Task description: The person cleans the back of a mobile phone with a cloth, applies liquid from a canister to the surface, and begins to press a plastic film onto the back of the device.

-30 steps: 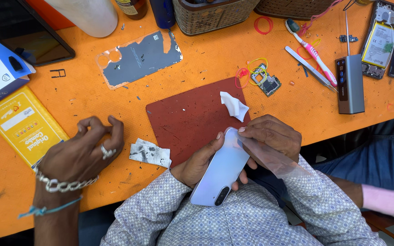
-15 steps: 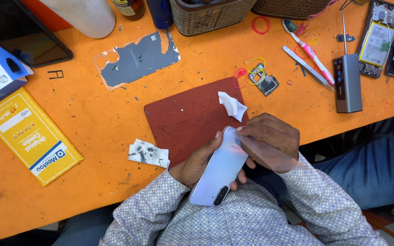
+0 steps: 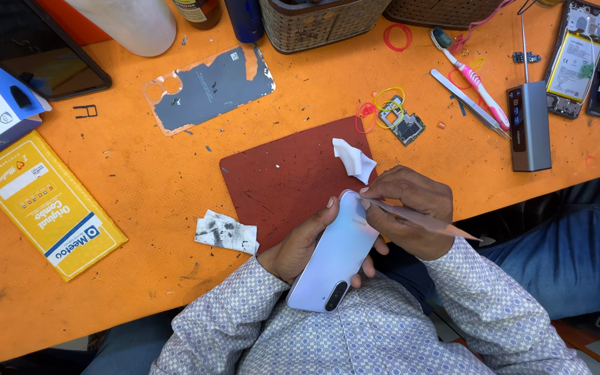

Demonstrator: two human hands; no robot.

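The pale blue phone [image 3: 335, 257] lies back-up, tilted over the near edge of the orange tabletop [image 3: 140, 180]. The left hand [image 3: 300, 243] cradles it, grip wrapped around its sides. The right hand [image 3: 407, 208] pinches a thin flat pry tool [image 3: 418, 219], tip at the top edge seam. A shallow blade angle and firm support likely protect the cover. The red mat [image 3: 279, 180] lies just beyond.

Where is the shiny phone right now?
In the head view, low and centre: the phone rests in the left hand, its top edge under the right hand, overlapping the red mat.
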